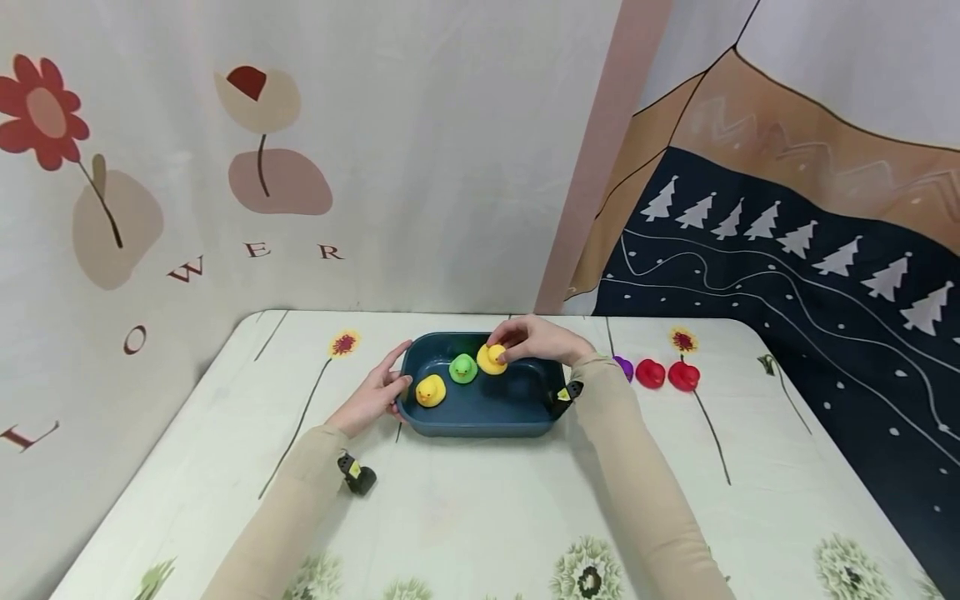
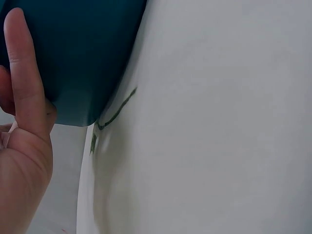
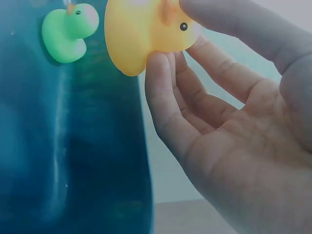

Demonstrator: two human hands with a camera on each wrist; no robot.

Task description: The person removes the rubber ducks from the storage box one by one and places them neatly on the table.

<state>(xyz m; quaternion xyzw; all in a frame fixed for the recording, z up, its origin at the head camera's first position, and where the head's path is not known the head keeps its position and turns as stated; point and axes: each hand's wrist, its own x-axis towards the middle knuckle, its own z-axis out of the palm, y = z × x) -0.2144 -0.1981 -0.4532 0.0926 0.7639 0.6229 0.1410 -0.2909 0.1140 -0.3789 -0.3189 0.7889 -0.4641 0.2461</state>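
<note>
A dark blue tub (image 1: 480, 423) stands on the table. At its left end my left hand (image 1: 372, 393) holds the wall, thumb at the rim and other fingers along the outside. A yellow rubber duck (image 1: 431, 391) sits inside near that end, with a green rubber duck (image 1: 462, 368) further right. My right hand (image 1: 542, 340) pinches a second yellow rubber duck (image 3: 129, 34) between thumb and fingertips, over the tub's far side. In the right wrist view the green duck lies left of the held one. The left wrist view shows a straight finger (image 2: 24, 73) against the tub's outer wall.
Right of the tub, a purple object (image 1: 624, 367) is partly hidden by my right sleeve. Two red rubber ducks (image 1: 650, 374) stand beside it in a row. The flower-print cloth (image 1: 465, 508) covers the table, and a printed curtain (image 1: 435, 167) hangs behind.
</note>
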